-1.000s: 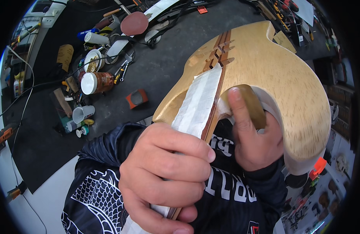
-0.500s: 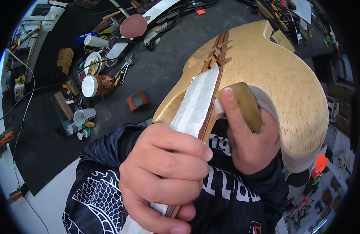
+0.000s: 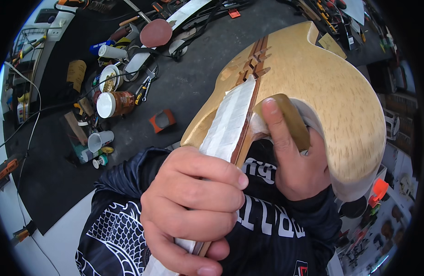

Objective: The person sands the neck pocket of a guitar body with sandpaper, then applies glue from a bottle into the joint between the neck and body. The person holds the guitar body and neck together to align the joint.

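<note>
Workshop — tool-strewn bench, guitar body

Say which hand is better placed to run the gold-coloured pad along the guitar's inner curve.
Likely the right hand: it holds the gold-coloured pad beside the guitar body, while the left hand grips the taped neck.

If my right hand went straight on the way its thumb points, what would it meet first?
Beyond the gold pad it holds, your right hand would probably meet the pale guitar body, near the brown stripes. Depth is unclear, so the thumb might pass over that surface instead.
</note>
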`<state>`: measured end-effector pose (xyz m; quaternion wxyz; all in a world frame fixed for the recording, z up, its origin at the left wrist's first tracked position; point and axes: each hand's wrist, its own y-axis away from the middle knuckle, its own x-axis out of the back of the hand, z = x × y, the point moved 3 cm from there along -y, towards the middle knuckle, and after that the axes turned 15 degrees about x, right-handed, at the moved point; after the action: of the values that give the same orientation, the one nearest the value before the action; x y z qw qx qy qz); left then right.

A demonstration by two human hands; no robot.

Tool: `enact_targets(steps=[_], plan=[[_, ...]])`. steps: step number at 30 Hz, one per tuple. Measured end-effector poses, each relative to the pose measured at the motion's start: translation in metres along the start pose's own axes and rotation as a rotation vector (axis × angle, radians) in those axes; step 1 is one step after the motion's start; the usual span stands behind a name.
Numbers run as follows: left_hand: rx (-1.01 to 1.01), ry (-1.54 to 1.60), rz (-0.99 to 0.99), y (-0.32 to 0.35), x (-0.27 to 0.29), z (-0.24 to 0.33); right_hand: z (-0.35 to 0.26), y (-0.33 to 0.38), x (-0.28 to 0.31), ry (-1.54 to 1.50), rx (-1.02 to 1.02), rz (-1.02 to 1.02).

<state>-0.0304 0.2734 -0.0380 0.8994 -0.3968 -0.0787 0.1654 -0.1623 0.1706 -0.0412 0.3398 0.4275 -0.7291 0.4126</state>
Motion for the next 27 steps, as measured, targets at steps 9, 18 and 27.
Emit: enact_targets(steps=[9, 18, 27], plan=[[-0.023, -0.006, 0.03, 0.001, 0.0, 0.0, -0.033, -0.052, 0.031, 0.203, -0.324, -0.298], [0.02, -0.005, -0.023, -0.002, 0.003, 0.006, -0.006, 0.0, 0.008, 0.088, 0.115, 0.062], [0.034, -0.036, -0.052, -0.004, 0.01, 0.001, 0.011, 0.088, -0.005, 0.462, 0.055, 0.239]])
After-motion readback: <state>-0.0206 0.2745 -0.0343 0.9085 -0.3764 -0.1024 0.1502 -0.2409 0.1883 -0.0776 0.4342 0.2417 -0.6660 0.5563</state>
